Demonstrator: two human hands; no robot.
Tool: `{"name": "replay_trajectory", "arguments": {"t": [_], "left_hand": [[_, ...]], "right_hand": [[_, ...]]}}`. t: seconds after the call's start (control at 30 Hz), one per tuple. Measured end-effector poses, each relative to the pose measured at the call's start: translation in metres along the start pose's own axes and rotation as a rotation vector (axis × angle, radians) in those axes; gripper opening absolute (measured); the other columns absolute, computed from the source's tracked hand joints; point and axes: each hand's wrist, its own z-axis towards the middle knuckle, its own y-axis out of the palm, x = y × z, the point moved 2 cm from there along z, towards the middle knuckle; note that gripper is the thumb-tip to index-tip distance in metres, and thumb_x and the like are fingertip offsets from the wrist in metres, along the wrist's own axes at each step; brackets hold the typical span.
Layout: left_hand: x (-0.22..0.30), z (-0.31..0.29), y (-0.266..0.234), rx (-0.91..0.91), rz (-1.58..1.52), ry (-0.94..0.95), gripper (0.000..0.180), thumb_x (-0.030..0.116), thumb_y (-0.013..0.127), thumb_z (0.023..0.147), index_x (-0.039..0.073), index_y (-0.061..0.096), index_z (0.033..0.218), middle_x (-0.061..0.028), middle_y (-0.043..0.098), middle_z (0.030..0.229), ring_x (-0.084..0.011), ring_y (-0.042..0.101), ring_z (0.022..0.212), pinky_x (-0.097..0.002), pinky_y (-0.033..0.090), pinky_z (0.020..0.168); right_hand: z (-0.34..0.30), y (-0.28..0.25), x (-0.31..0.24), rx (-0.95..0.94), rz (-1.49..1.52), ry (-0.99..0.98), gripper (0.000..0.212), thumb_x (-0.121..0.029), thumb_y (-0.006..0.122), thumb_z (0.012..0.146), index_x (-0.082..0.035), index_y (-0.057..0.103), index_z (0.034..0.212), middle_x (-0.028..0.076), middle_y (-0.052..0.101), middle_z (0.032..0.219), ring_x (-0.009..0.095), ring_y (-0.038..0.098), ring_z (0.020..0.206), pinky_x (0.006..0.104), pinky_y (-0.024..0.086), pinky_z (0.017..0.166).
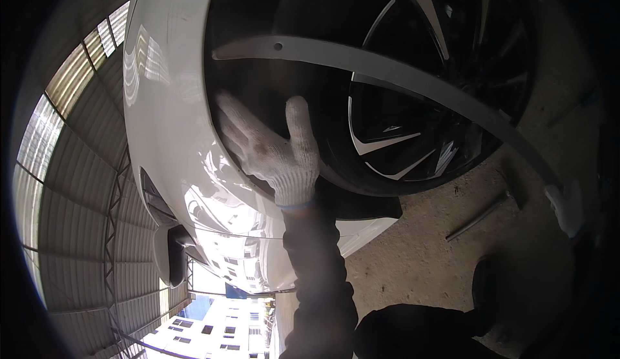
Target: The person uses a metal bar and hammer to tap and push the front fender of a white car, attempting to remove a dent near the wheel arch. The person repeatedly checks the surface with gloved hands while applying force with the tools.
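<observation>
My left hand, in a white knit glove, lies against the inner edge of the wheel arch on a white car fender. Its fingers are stretched and its thumb stands apart; it holds nothing. A long curved grey strip, shaped like wheel arch trim, crosses in front of the wheel. One end, with a round hole near it, rests close to the arch edge above my left hand. At the other end, far right, my right hand, also gloved, grips the strip; its fingers show only partly in the dim light.
A hammer lies on the dusty ground below the wheel. The car's side mirror sticks out at the lower left. My dark-clothed leg is at the bottom. A corrugated metal roof spans the left side.
</observation>
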Motion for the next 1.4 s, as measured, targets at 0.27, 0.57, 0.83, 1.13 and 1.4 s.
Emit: {"name": "replay_trajectory", "arguments": {"t": [0.27, 0.57, 0.83, 1.13, 1.4], "left_hand": [[0.0, 0.046, 0.004, -0.029, -0.37, -0.264, 0.088, 0.06, 0.058, 0.094, -0.01, 0.042, 0.145, -0.0387, 0.051, 0.135, -0.0439, 0.055, 0.125, -0.0501, 0.047, 0.105], [0.036, 0.051, 0.017, 0.033, -0.705, -0.397, 0.06, 0.039, 0.075, 0.09, -0.007, 0.058, 0.123, -0.0253, 0.065, 0.117, -0.0368, 0.063, 0.111, -0.0469, 0.049, 0.098], [0.041, 0.053, 0.019, 0.282, -0.912, -0.674, 0.068, 0.046, 0.074, 0.089, -0.007, 0.059, 0.128, -0.0248, 0.061, 0.128, -0.0334, 0.057, 0.121, -0.0431, 0.042, 0.108], [0.054, 0.064, 0.027, 0.415, -1.427, -0.885, 0.036, 0.024, 0.067, 0.097, -0.011, 0.062, 0.104, -0.0108, 0.066, 0.091, -0.0156, 0.055, 0.079, -0.031, 0.048, 0.077], [0.048, 0.057, 0.027, 0.384, -1.71, -0.803, 0.036, 0.023, 0.065, 0.092, -0.007, 0.059, 0.113, -0.0155, 0.069, 0.086, -0.02, 0.064, 0.078, -0.0331, 0.051, 0.077]], "right_hand": [[0.014, 0.025, -0.009, 0.094, 0.058, 0.016, 0.029, -0.022, 0.069, 0.095, 0.003, 0.057, 0.103, 0.001, 0.054, 0.076, 0.006, 0.048, 0.065, 0.0213, 0.043, 0.057], [-0.024, 0.017, -0.069, -0.009, -0.018, -0.22, 0.04, -0.019, 0.069, 0.089, -0.005, 0.05, 0.056, -0.002, 0.048, 0.053, 0.008, 0.042, 0.048, 0.03, 0.028, 0.047], [0.015, 0.049, -0.051, -0.083, -0.191, -0.216, 0.042, -0.033, 0.071, 0.096, -0.007, 0.057, 0.067, 0.0, 0.051, 0.055, 0.007, 0.046, 0.045, 0.0284, 0.032, 0.042], [-0.004, 0.079, -0.06, -0.058, -0.033, -0.2, 0.049, -0.036, 0.072, 0.095, -0.007, 0.053, 0.06, 0.0, 0.05, 0.052, 0.009, 0.045, 0.043, 0.0287, 0.031, 0.042], [-0.008, 0.101, -0.055, -0.004, -0.041, -0.207, 0.05, -0.035, 0.071, 0.094, -0.004, 0.054, 0.059, 0.001, 0.051, 0.052, 0.009, 0.047, 0.043, 0.0298, 0.033, 0.042]]}}
